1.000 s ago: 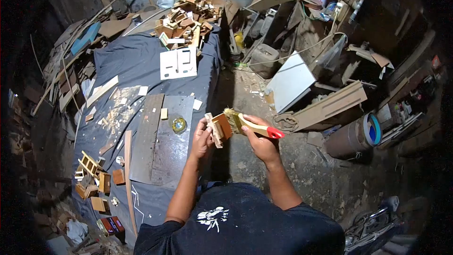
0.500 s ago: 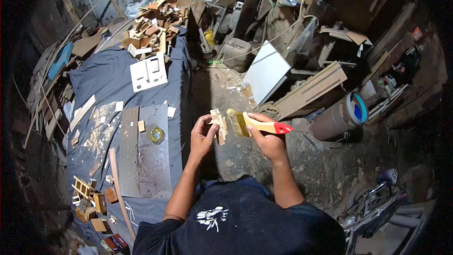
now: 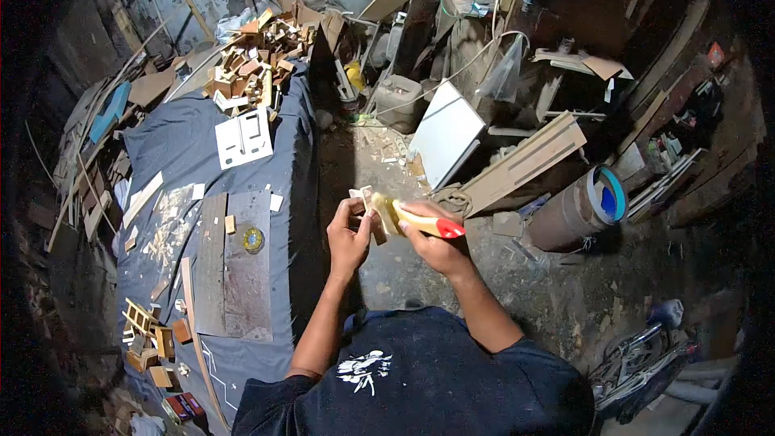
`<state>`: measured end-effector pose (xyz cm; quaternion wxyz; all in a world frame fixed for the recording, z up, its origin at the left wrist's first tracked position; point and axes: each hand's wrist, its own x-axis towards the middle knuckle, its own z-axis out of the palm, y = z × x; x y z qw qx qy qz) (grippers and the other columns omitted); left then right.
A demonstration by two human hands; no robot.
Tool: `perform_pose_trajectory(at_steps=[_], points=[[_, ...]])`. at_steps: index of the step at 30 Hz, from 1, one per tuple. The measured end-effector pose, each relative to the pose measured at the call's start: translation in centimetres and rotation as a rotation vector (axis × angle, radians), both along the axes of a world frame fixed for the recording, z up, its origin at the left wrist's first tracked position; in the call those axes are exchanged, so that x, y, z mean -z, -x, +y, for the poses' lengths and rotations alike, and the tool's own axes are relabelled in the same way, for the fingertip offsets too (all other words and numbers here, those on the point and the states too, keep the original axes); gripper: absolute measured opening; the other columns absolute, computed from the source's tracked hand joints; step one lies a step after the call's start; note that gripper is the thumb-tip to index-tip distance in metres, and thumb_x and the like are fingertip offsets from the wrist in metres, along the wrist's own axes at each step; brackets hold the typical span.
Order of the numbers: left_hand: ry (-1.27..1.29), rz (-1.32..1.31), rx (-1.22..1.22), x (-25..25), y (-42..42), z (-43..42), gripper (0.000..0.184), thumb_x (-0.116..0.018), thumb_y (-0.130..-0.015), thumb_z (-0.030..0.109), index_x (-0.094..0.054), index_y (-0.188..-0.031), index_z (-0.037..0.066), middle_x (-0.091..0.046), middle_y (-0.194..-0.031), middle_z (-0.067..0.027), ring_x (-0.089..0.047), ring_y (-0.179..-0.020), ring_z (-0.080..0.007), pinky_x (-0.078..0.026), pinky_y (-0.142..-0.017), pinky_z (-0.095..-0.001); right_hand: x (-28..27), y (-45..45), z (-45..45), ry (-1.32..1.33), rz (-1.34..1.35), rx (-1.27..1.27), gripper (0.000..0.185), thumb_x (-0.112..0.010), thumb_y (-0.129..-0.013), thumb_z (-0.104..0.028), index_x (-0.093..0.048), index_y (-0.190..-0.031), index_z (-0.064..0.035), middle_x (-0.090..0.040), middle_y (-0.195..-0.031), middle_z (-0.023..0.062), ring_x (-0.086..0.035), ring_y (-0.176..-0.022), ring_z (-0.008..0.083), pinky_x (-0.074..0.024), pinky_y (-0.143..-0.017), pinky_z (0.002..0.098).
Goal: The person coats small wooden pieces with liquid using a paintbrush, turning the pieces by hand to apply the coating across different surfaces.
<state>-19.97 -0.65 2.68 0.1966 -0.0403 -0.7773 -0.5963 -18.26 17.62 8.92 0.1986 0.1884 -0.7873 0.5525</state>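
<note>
My left hand (image 3: 349, 240) is closed around a small wooden piece (image 3: 365, 195) made of narrow light strips; my fingers hide part of it. In my right hand (image 3: 440, 252) is a wide paintbrush (image 3: 426, 222) with a pale wooden handle and a red end. Its bristles point left and lie against or just in front of the wooden piece; I cannot tell whether they touch. Both hands are in front of my chest, over the floor to the right of the cloth-covered table (image 3: 282, 274). A small glass dish of yellowish liquid (image 3: 253, 240) stands on a board (image 3: 246, 299) there.
A heap of wood offcuts (image 3: 250, 60) lies at the table's far end, near a white slotted panel (image 3: 244, 138). Small wooden items (image 3: 145, 335) and a red box (image 3: 184, 407) sit at the near left. A barrel (image 3: 569, 218) and leaning boards (image 3: 517, 163) stand to the right.
The brush has moved left, from beside the wooden piece up against or over it, and looks smeared by motion. My left hand stays close to where it was. The view has shifted slightly.
</note>
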Motion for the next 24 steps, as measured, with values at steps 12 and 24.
perform_pose_trajectory(at_steps=[12,24], points=[[-0.008,-0.004,-0.161,2.1,-3.6,1.9,0.019,-0.064,-0.09,0.004,-0.059,-0.107,-0.001,-0.071,-0.094,-0.0102,-0.068,-0.083,-0.0122,-0.053,-0.072,-0.0272,1.7,1.0,3.0,0.024,-0.1,-0.24,0.024,-0.071,-0.084,-0.011,-0.07,-0.107,-0.0032,-0.071,-0.102,0.0123,-0.069,-0.092,0.0215,-0.0531,-0.082,0.0327],[-0.877,-0.121,-0.12,3.5,-9.4,-0.7,0.029,-0.057,-0.098,0.014,-0.052,-0.126,0.007,-0.059,-0.106,0.0019,-0.057,-0.085,-0.0025,-0.047,-0.064,-0.0177,2.6,2.1,0.1,0.114,-0.434,-0.644,0.026,-0.065,-0.09,-0.008,-0.065,-0.113,0.0027,-0.067,-0.111,0.0102,-0.062,-0.101,0.0169,-0.0487,-0.09,0.029]])
